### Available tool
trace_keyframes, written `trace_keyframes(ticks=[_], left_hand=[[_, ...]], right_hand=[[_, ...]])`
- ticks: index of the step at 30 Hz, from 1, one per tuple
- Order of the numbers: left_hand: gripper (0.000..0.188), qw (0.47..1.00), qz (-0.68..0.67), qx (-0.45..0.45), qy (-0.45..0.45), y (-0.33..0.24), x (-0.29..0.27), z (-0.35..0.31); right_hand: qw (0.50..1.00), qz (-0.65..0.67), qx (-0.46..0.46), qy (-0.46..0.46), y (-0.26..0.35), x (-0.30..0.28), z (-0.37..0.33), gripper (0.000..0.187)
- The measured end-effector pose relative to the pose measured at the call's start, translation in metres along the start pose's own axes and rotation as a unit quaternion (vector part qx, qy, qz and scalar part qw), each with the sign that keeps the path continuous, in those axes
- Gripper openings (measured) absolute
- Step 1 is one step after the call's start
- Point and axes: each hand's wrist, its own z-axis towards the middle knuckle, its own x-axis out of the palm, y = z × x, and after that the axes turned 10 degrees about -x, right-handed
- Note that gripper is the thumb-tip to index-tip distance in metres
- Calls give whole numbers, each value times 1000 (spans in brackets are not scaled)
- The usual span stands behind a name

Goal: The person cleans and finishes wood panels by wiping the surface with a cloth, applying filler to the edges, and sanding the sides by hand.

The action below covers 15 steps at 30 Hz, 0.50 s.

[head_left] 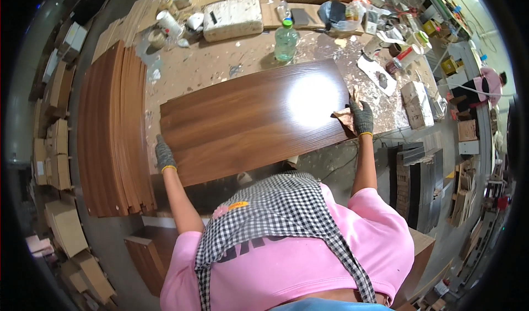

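My grey-gloved left grip (165, 155), closure unclear, is touching the brown wood-grain panel (237, 123), my grey-gloved right grip (362, 118) is holding crumpled tan cloth (344, 116), and the panel, seemingly begun but unfinished, is lying on the paint-spattered tan surface (206, 71).

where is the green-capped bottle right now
In the head view, the bottle stands upper centre on the worktable, beyond the far edge of the brown board and right of the large white block.
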Motion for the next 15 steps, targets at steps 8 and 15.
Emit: trace_keyframes(ticks=[8, 15], left_hand=[[47, 903, 221, 357, -92, 57, -2, 44], [42, 865, 391, 243, -199, -2, -62, -38]], right_hand=[[931, -275, -149, 189, 32, -29, -1, 58], [973, -22, -225, 50, 111, -78, 15, 44]])
